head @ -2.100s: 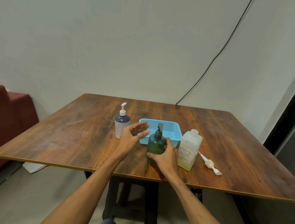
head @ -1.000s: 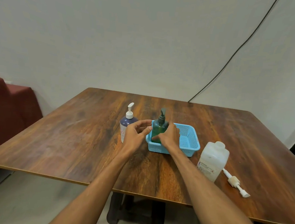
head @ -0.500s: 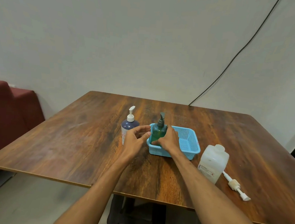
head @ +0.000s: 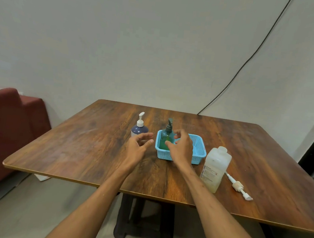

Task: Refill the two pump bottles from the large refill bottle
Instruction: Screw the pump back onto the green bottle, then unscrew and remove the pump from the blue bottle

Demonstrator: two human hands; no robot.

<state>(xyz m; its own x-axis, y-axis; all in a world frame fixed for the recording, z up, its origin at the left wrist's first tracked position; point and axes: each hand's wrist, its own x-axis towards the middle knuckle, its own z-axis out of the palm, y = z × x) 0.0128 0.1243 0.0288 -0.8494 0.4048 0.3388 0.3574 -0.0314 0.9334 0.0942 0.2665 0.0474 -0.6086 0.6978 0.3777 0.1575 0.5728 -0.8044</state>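
A: Both hands are over the table (head: 86,147) and neither one holds anything. The left hand (head: 137,149) hovers with its fingers loosely spread, just on the near side of the navy pump bottle (head: 139,131).

B: The right hand (head: 182,149) is wide too, fingers relaxed, right in front of the green pump bottle (head: 166,137). That bottle stands upright in the left end of the blue basket (head: 198,152). I can't tell whether the thumb touches it.

A: To the right of the basket, the large refill bottle (head: 216,168) stands upright, with yellowish liquid low inside.

B: And a loose white pump (head: 239,187) lies flat on the wood, just to its right.
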